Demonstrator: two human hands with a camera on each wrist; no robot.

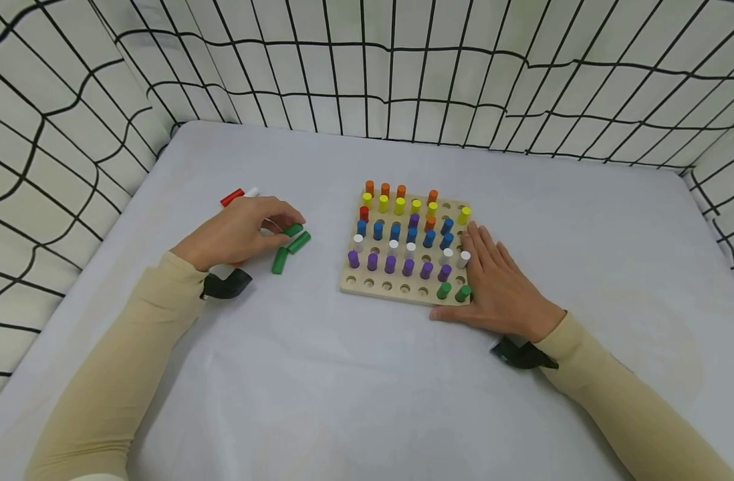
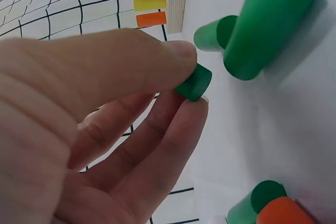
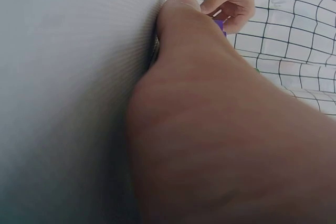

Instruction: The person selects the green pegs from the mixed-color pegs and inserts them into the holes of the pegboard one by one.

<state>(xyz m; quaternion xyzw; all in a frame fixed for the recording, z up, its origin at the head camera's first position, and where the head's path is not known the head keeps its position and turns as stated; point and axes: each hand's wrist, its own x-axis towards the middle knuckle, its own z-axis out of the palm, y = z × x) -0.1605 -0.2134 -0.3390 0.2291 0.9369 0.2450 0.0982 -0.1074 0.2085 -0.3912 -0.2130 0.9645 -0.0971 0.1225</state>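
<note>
My left hand (image 1: 237, 230) pinches a green peg (image 2: 195, 82) between thumb and fingertip, left of the board in the head view. Two more green pegs (image 1: 299, 242) lie close by on the table. The wooden pegboard (image 1: 377, 292) holds rows of orange, yellow, blue, white and purple pegs. Two green pegs (image 1: 444, 290) stand at the right end of its front row, whose other holes are bare. Against the board's right edge, my right hand (image 1: 502, 290) rests with fingers extended and its thumb at the front corner. That hand's wrist view mostly shows the base of the thumb.
Beyond my left hand lie a red peg (image 1: 232, 197) and a partly hidden white peg (image 1: 253, 192). An orange peg (image 2: 286, 212) shows beside a green one in the left wrist view. Black wire mesh (image 1: 367, 73) borders the white-covered table (image 1: 319, 374) at the back and sides.
</note>
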